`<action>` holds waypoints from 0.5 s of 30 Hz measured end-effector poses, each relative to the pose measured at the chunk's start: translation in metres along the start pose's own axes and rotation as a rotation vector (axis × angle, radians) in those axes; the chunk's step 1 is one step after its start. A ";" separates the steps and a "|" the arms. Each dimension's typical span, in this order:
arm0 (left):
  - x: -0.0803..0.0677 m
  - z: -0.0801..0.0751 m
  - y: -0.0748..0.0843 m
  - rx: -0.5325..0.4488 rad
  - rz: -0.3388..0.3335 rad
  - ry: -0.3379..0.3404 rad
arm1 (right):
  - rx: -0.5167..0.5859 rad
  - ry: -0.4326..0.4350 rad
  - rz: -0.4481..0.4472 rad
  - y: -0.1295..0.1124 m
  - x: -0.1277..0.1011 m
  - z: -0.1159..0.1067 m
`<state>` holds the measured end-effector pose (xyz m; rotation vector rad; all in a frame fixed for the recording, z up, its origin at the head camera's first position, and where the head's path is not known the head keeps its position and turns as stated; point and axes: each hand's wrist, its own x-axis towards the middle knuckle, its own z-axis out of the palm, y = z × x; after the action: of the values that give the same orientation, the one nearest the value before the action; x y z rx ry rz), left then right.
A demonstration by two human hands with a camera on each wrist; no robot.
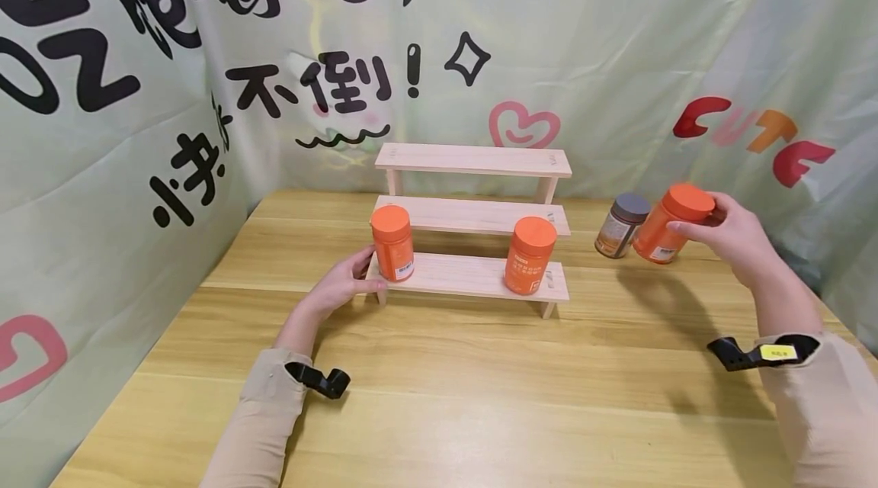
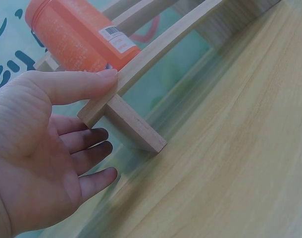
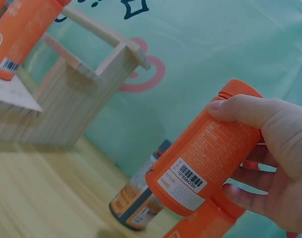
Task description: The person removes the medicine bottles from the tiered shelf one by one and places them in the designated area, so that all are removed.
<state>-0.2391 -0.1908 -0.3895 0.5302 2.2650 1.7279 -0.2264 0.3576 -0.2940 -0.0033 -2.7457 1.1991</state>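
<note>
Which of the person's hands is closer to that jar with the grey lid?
The right. The right hand holds a tilted orange bottle just beside the grey-lidded jar. The left hand is far off, touching the wooden rack's left end.

This looks like a staged recording corner rather than a lived-in room. A pale green cloth backdrop [image 1: 617, 38] printed with large black Chinese characters, pink hearts and the word "CUTE" hangs behind and to the left of a light wooden table [image 1: 439, 396]. At the far middle of the table stands a small three-step wooden rack [image 1: 473, 221] with orange jars [image 1: 530, 255] on its lowest step, set out like a display.
</note>
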 end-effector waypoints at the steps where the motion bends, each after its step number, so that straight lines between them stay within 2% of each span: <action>1: 0.000 0.000 0.000 0.001 -0.004 0.002 | 0.010 -0.001 0.001 0.003 -0.001 0.001; 10: 0.000 0.001 0.001 0.004 -0.004 0.006 | 0.059 0.024 -0.037 0.024 -0.005 0.012; 15: 0.000 0.001 0.001 0.003 0.004 0.000 | 0.064 0.032 -0.021 0.035 -0.006 0.019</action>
<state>-0.2385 -0.1901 -0.3888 0.5357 2.2680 1.7264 -0.2249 0.3671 -0.3327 0.0129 -2.6721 1.2691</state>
